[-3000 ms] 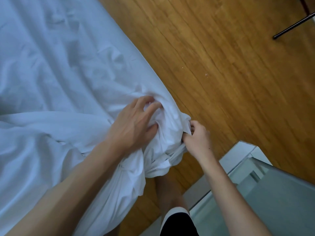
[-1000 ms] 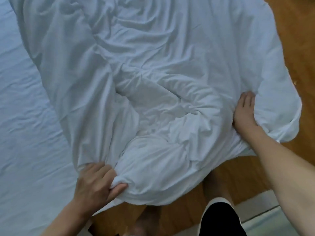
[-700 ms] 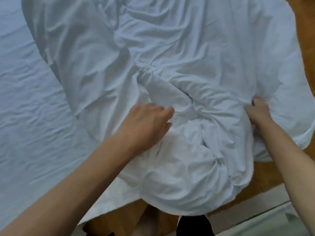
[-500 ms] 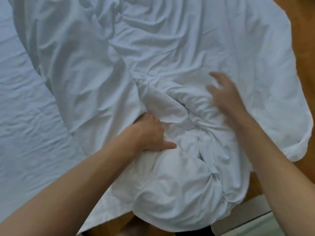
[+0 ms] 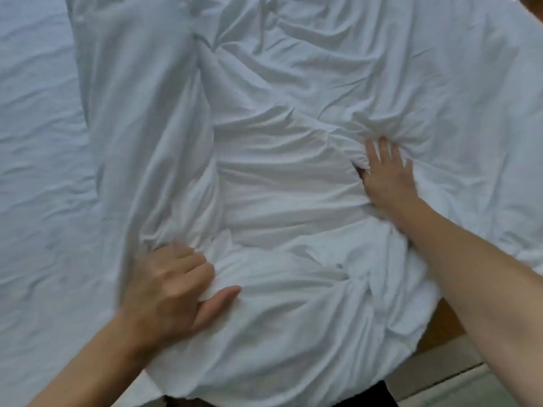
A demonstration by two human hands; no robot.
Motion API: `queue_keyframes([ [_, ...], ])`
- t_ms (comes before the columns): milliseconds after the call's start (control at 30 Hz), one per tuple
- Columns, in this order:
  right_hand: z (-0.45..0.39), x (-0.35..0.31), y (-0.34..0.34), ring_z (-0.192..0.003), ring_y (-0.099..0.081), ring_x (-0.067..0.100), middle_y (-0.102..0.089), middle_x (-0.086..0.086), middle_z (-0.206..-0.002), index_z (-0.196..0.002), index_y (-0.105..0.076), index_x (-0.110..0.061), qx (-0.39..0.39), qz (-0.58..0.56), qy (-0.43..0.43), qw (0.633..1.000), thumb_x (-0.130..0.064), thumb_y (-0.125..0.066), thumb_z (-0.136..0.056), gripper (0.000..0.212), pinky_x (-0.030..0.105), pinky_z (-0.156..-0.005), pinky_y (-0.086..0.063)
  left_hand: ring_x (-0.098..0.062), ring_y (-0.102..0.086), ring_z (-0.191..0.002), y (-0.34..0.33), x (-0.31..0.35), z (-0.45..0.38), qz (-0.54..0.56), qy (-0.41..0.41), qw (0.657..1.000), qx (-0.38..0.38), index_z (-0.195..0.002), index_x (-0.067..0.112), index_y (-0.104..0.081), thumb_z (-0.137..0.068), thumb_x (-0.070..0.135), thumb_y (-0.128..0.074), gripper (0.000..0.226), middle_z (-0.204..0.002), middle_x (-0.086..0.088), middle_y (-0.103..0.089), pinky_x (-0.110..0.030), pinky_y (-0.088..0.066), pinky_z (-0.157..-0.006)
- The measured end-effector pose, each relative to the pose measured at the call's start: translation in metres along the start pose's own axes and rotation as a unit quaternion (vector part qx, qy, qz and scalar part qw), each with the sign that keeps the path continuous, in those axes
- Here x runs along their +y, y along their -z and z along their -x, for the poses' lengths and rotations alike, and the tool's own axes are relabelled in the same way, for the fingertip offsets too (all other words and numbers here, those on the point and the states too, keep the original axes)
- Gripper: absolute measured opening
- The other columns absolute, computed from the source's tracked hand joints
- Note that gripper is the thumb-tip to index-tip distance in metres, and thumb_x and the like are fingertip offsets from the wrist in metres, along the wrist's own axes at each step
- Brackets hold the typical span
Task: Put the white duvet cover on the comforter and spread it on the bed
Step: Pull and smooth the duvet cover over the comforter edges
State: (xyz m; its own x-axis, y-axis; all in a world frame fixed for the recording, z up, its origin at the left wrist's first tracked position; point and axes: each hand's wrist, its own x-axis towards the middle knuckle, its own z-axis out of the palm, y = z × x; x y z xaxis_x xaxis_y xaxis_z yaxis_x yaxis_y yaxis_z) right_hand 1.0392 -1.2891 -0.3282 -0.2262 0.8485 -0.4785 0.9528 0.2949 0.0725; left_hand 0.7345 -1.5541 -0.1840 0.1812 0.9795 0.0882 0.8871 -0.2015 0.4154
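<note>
A crumpled white fabric duvet cover (image 5: 293, 177), bulked w/ padding inside, is seen heaped across most of the view, lying on the pale blue-white wrinkled bed sheet (image 5: 38, 171) & overhanging the bed's near edge at bottom right, above a strip of brown wooden floor (image 5: 437, 327). A fold at the cover's near-left part is gripped by the left hand (image 5: 173, 286): fingers curled into the cloth, thumb stretched out along it. The right hand (image 5: 385, 174) is laid on the cover further up & to the right, fingers spread & fairly straight, tips pressed into a bunch of creases; nothing is clenched by it. Both forearms are bare
</note>
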Motion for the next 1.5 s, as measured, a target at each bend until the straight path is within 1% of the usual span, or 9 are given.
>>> queue_keyframes([
  [200,0.016,-0.053,0.005,-0.146,-0.008,0.038,-0.005,0.017,-0.161,-0.155,-0.005,-0.017,-0.002,-0.008,-0.15,0.989,-0.033,-0.034,-0.102,0.063,0.055,-0.116,-0.004,-0.03,-0.053,-0.051,0.035,-0.103,0.174,-0.109,0.116,0.987,-0.006,-0.051,0.008,-0.054,-0.102,0.034,-0.037,0.06,-0.054,-0.01,-0.05,-0.038,-0.036,-0.058],
  [367,0.051,-0.124,0.01,-0.141,-0.022,0.038,-0.021,0.026,-0.153,-0.149,-0.021,-0.003,0.056,-0.111,-0.233,0.965,-0.019,-0.045,-0.093,0.063,0.05,-0.115,-0.015,-0.024,-0.053,-0.048,0.02,-0.101,0.141,-0.048,0.072,0.994,-0.062,-0.06,0.016,-0.053,-0.101,0.044,-0.036,0.053,-0.054,-0.001,-0.054,-0.03,-0.038,-0.05],
  [500,0.09,-0.18,-0.006,-0.146,-0.015,0.033,-0.014,0.02,-0.159,-0.153,-0.018,-0.008,0.069,-0.158,-0.136,0.976,-0.032,-0.044,-0.098,0.065,0.05,-0.117,-0.012,-0.025,-0.061,-0.059,0.033,-0.09,0.077,-0.054,0.085,0.995,-0.013,-0.098,0.014,-0.062,-0.086,0.03,-0.062,0.02,-0.072,-0.001,-0.064,-0.029,-0.039,-0.049],
  [567,0.109,-0.2,-0.027,-0.146,-0.015,0.032,-0.016,0.018,-0.159,-0.153,-0.019,-0.009,0.077,-0.118,-0.072,0.987,-0.04,-0.037,-0.099,0.064,0.054,-0.116,-0.01,-0.028,-0.062,-0.086,0.023,-0.099,0.041,-0.143,-0.039,0.983,-0.104,-0.112,0.014,-0.064,-0.085,0.037,-0.065,0.035,-0.095,-0.006,-0.065,-0.039,-0.046,-0.076],
  [667,0.126,-0.211,-0.056,-0.141,-0.028,0.036,-0.029,0.025,-0.153,-0.148,-0.033,-0.007,0.118,-0.071,0.085,0.987,-0.045,-0.03,-0.096,0.064,0.059,-0.111,-0.02,-0.026,-0.056,-0.111,0.0,-0.12,0.011,-0.196,-0.096,0.928,-0.303,-0.112,0.018,-0.067,-0.09,0.067,-0.021,0.07,-0.111,-0.007,-0.067,-0.043,-0.02,-0.115],
  [933,0.118,-0.211,-0.085,-0.141,-0.028,0.035,-0.029,0.023,-0.153,-0.148,-0.03,-0.01,0.071,0.016,0.126,0.989,-0.06,-0.027,-0.095,0.073,0.061,-0.109,-0.025,-0.025,-0.061,-0.071,-0.006,-0.146,0.049,-0.196,-0.167,0.916,-0.309,-0.053,0.016,-0.035,-0.081,0.059,0.022,0.077,-0.067,-0.001,-0.058,-0.033,-0.038,-0.072],
  [1233,0.117,-0.217,-0.081,-0.143,-0.024,0.033,-0.022,0.021,-0.156,-0.151,-0.021,-0.01,0.014,0.026,0.081,0.996,-0.064,-0.003,-0.095,0.081,0.066,-0.107,-0.02,-0.018,-0.035,-0.044,0.095,-0.209,0.21,0.005,0.088,0.995,0.041,-0.056,0.017,-0.039,-0.096,0.04,-0.041,0.046,-0.051,-0.001,-0.032,-0.029,-0.03,-0.046],
  [1367,0.121,-0.22,-0.077,-0.144,-0.023,0.034,-0.019,0.021,-0.157,-0.152,-0.019,-0.007,0.018,0.037,0.06,0.997,-0.062,-0.008,-0.093,0.082,0.066,-0.107,-0.021,-0.034,-0.053,-0.06,0.044,-0.295,0.352,-0.099,0.322,0.934,-0.118,-0.07,0.013,-0.056,-0.094,0.045,-0.043,0.043,-0.071,-0.004,-0.053,-0.036,-0.035,-0.059],
  [1500,0.121,-0.247,-0.061,-0.147,-0.015,0.032,-0.014,0.019,-0.159,-0.152,-0.02,-0.007,0.04,-0.027,-0.008,0.999,-0.041,-0.036,-0.096,0.068,0.061,-0.111,-0.016,-0.034,-0.055,-0.051,0.051,-0.234,0.301,-0.131,0.204,0.966,-0.086,-0.054,0.011,-0.058,-0.096,0.028,-0.04,0.048,-0.055,-0.008,-0.056,-0.037,-0.034,-0.055],
])
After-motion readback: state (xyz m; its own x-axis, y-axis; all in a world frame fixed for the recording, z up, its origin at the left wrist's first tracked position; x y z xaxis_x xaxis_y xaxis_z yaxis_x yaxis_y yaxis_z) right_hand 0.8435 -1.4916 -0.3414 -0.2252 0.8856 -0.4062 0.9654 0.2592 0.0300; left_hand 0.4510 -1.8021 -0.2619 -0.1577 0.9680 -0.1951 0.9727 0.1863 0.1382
